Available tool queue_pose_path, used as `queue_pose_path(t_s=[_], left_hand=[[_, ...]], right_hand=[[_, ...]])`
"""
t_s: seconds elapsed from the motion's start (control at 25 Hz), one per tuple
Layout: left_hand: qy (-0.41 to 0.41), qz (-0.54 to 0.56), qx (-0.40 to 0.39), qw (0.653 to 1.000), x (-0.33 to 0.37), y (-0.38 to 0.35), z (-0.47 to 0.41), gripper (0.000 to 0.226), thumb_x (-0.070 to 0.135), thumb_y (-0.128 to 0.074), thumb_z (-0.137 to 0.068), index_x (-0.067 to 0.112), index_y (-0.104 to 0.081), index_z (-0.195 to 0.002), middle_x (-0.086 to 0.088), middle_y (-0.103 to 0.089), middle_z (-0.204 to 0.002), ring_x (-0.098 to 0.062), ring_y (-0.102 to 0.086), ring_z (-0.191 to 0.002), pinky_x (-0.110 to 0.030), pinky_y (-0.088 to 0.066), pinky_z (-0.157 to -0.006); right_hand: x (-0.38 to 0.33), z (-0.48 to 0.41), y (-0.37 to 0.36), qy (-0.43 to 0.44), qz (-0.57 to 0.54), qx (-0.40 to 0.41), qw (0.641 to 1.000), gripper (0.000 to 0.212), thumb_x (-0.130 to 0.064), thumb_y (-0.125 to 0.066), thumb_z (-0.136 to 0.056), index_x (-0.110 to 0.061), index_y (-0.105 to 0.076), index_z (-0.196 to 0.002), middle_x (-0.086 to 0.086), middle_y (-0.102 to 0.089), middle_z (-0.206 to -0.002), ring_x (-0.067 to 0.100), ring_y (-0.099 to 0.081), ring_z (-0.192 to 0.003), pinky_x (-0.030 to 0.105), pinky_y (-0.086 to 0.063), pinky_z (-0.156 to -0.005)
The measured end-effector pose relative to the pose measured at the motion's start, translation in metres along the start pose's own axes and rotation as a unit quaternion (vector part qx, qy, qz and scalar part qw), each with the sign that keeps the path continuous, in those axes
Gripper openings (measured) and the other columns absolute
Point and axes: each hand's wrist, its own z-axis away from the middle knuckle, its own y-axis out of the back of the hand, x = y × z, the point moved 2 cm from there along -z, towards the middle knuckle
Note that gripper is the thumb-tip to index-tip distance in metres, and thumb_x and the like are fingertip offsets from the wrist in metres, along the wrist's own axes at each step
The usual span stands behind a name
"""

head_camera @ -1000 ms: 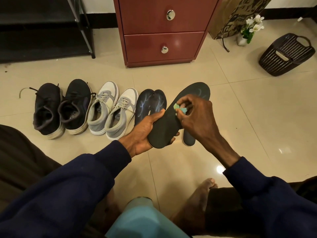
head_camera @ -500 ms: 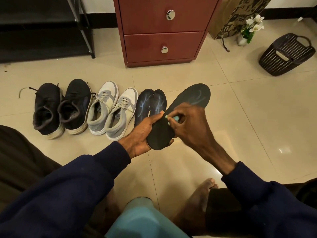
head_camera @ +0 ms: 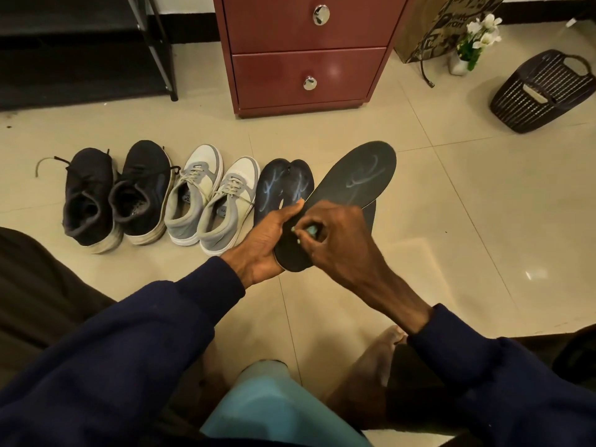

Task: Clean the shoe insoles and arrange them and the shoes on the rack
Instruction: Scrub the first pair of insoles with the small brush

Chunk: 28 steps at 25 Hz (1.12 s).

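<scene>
My left hand (head_camera: pixel 263 243) grips the heel end of a black insole (head_camera: pixel 358 179) held above the floor, toe pointing away to the right. My right hand (head_camera: pixel 335 240) pinches a small green cloth (head_camera: pixel 310 230) and presses it on the insole near the heel. Two more dark insoles (head_camera: pixel 283 185) lie side by side on the floor behind my left hand. Another insole (head_camera: pixel 371 214) peeks out under the held one. A black pair of sneakers (head_camera: pixel 116 195) and a grey-white pair (head_camera: pixel 213 198) stand in a row to the left.
A black shoe rack (head_camera: pixel 158 50) stands at the back left. A red-brown drawer cabinet (head_camera: pixel 306 53) is behind the insoles. A dark plastic basket (head_camera: pixel 541 91), a flower vase (head_camera: pixel 467 56) and a paper bag (head_camera: pixel 432 24) sit at the back right. My bare foot (head_camera: pixel 371 362) rests below.
My right hand with the green cloth has slid down the insole from its middle toward the heel. My left hand has kept its hold.
</scene>
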Motion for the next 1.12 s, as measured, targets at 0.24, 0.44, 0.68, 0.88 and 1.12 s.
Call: queue_pose_path(t_s=[0.24,0.44,0.68,0.88,1.12], left_hand=[[-0.006,0.039,-0.026,0.999,0.004,-0.013,0.002,0.04,0.039,-0.056,-0.104,0.013,-0.063,-0.133,-0.013,-0.069,-0.119,-0.027,-0.069,-0.094,-0.046,-0.055,-0.085],[-0.008,0.038,-0.026,0.999,0.006,-0.008,0.005,0.033,0.038,-0.054,-0.105,0.01,-0.07,-0.112,-0.009,-0.075,-0.1,-0.022,-0.074,-0.084,-0.034,-0.062,-0.072],[-0.039,0.062,-0.048,0.996,0.007,-0.011,0.0,0.055,0.046,-0.045,-0.107,0.013,-0.052,-0.149,-0.013,-0.055,-0.15,-0.03,-0.056,-0.126,-0.048,-0.043,-0.113],[-0.062,0.056,-0.03,0.996,0.008,0.004,-0.008,0.057,0.05,-0.047,-0.105,0.012,-0.054,-0.147,-0.013,-0.059,-0.147,-0.027,-0.062,-0.125,-0.045,-0.048,-0.111],[-0.077,0.061,-0.026,0.995,0.007,0.002,-0.01,0.054,0.047,-0.05,-0.105,0.013,-0.054,-0.146,-0.013,-0.06,-0.145,-0.03,-0.06,-0.13,-0.048,-0.044,-0.115]], right_hand=[[0.021,-0.019,0.023,-0.029,0.046,0.079,0.995,0.008,-0.012,-0.078,-0.082,-0.011,-0.076,-0.089,0.006,-0.069,-0.09,0.018,-0.063,-0.078,0.03,-0.056,-0.072],[-0.015,0.006,-0.001,0.023,0.002,-0.052,0.998,0.009,-0.012,-0.079,-0.079,-0.014,-0.078,-0.087,0.002,-0.069,-0.088,0.015,-0.064,-0.077,0.03,-0.056,-0.071],[0.016,-0.013,0.023,-0.07,0.08,0.01,0.994,0.012,-0.015,-0.079,-0.082,-0.01,-0.077,-0.093,0.008,-0.067,-0.093,0.015,-0.057,-0.079,0.021,-0.041,-0.069],[-0.003,-0.002,0.009,-0.031,0.015,-0.082,0.996,0.01,-0.017,-0.08,-0.082,-0.012,-0.079,-0.09,0.003,-0.068,-0.089,0.012,-0.06,-0.076,0.02,-0.05,-0.066],[0.0,0.0,0.012,-0.057,0.02,-0.087,0.994,0.007,-0.017,-0.079,-0.083,-0.013,-0.078,-0.089,0.0,-0.067,-0.088,0.01,-0.059,-0.074,0.007,-0.037,-0.063]])
